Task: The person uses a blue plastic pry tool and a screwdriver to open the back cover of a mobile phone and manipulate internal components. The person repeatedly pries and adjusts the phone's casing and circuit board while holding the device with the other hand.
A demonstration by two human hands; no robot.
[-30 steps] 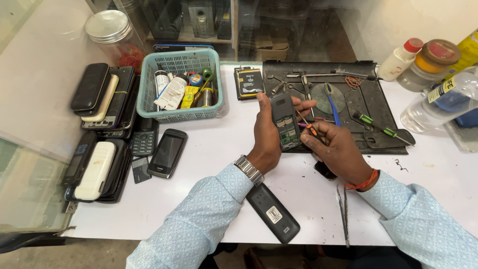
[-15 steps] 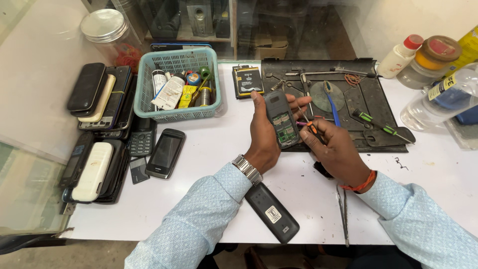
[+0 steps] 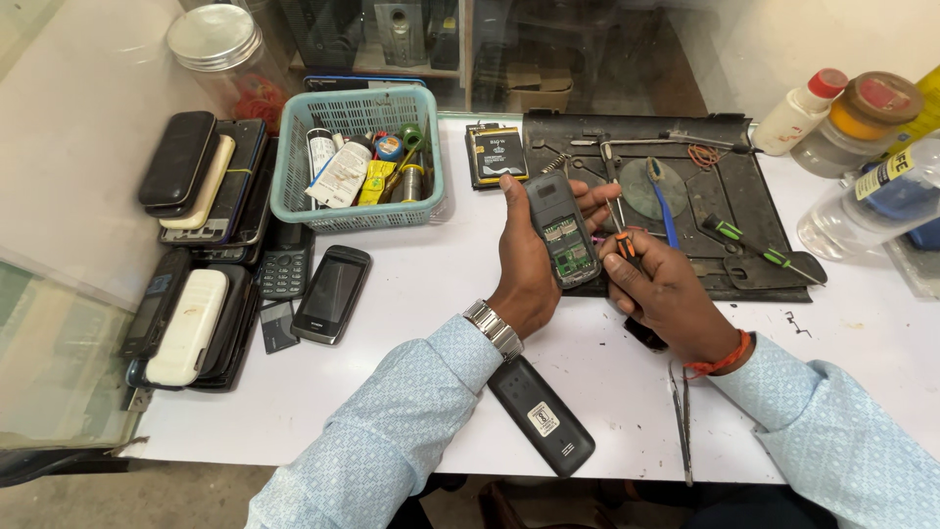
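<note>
The left hand is wrapping its fingers closed around an opened phone, thumb along one long edge and fingertips showing past the other, holding it upright with its bare circuit board facing the camera. The right hand is pinching a small screwdriver with an orange and black grip, fingers narrow around the handle, and its metal tip is standing just beside the phone's right edge; whether tip and phone are touching cannot be told.

Taking the black work mat as the landmark: both hands are hovering over its front left corner. On the mat, a blue tool and a green-handled screwdriver are lying right of the hands. A battery is lying just off the mat's left edge. Left of that, a teal basket is holding small tubes, bottles and a roll of green tape. Farther left, stacked phones are crowding the table's left edge, with a lidded jar behind them. Right of the mat, bottles are standing together near the table's right side. In front of the mat, the white table is showing open room, broken by a black back cover under the left forearm and tweezers near the front edge.
</note>
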